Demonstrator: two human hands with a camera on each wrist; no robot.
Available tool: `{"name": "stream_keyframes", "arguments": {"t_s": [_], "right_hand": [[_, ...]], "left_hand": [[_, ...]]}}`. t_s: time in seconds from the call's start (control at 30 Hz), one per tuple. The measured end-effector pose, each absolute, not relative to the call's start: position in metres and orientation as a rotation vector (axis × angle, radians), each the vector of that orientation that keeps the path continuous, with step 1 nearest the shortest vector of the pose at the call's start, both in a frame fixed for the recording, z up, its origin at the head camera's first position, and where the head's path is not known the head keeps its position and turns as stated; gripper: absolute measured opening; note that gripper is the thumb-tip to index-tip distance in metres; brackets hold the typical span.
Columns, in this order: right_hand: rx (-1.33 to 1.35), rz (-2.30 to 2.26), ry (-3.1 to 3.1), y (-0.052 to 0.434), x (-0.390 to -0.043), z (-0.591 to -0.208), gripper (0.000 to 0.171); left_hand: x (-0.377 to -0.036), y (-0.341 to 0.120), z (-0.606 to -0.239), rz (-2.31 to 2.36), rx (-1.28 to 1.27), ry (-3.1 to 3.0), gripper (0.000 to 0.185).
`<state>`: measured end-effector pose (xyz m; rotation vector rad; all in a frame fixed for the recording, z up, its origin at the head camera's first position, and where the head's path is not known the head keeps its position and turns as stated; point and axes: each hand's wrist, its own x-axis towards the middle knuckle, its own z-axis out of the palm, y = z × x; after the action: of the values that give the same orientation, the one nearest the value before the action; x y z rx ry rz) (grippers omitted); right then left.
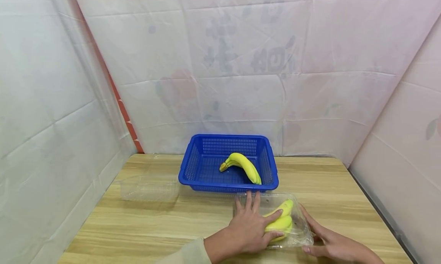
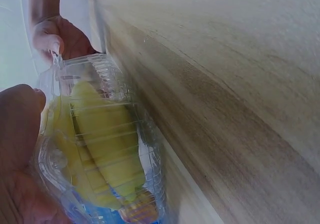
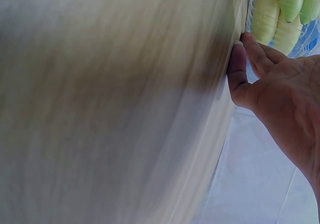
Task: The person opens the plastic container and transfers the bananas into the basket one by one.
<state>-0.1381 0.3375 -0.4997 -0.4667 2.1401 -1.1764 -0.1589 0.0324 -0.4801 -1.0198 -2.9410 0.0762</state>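
Both hands worked the clear clamshell (image 1: pixel 296 233) near the table's front edge: left hand (image 1: pixel 249 227) spread flat on its bananas (image 1: pixel 280 222), right hand (image 1: pixel 327 241) open alongside. Uneven pressure could have popped the lid.

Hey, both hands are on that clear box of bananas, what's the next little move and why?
Probably press the lid down along its edge. The left hand lies flat on the clear box over the bananas, and the right hand touches its near right edge, so both seem placed for it. Whether it is already latched I cannot tell.
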Motion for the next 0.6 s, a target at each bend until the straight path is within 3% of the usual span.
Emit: {"name": "stream_keyframes", "arguments": {"t_s": [0.6], "right_hand": [[-0.441,-1.14,2.187,0.3312,-0.1346,-0.4988,0.101]], "left_hand": [[-0.1608,0.0324,-0.4782,0.035,-1.043,-2.974,0.059]]}}
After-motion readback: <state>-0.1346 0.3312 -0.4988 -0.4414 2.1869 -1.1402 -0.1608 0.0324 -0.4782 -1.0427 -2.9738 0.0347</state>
